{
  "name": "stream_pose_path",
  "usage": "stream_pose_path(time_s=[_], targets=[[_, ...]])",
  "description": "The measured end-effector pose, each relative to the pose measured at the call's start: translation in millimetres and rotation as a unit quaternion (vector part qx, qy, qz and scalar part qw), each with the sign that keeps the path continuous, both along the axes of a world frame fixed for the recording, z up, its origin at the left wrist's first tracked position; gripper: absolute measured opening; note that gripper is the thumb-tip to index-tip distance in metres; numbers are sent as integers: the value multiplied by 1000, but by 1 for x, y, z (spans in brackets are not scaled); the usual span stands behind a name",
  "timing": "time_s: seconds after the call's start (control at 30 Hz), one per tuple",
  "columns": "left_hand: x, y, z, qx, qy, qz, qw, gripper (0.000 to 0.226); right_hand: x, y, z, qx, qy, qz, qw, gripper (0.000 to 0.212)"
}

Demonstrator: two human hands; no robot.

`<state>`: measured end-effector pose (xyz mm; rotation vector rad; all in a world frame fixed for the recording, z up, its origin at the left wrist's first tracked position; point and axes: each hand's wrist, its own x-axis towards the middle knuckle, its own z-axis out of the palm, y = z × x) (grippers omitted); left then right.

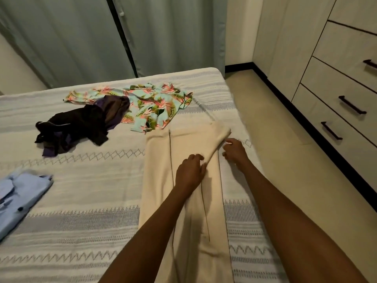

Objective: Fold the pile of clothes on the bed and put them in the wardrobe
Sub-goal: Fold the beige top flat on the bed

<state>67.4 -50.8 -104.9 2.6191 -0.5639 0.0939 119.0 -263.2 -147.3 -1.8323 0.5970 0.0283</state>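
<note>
A long cream garment [183, 201] with dark seam lines lies flat down the right side of the bed [81, 201]. My left hand [189, 172] rests palm down on its middle, pinching a folded-over flap. My right hand [234, 151] is at the flap's right edge near the bed's side, fingers curled at the cloth. A floral shirt [155, 103] lies spread out at the far end. A dark brown and purple heap [79, 123] sits left of it. A folded light blue shirt [18, 199] lies at the left edge.
The wardrobe [336, 78] with dark-handled drawers stands on the right across a strip of beige floor [285, 160]. Grey-green curtains [81, 37] hang behind the bed.
</note>
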Motion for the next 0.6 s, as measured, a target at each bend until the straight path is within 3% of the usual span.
stream_pose_path(time_s=[0.1,0.2,0.37,0.5,0.6], targets=[[36,-26,-11,42,33,21,998,49,36,-4,14,-3,-8,-60,998,55],[61,-42,-21,72,60,90,992,60,60,-7,25,-128,-19,-26,991,50],[87,-43,-23,24,153,116,981,34,96,-20,29,-298,21,124,946,53],[83,-38,-22,-55,182,167,967,26,104,-24,37,-278,58,103,953,43],[81,-37,-24,-95,187,181,961,28,103,-26,49,-282,32,81,956,33]])
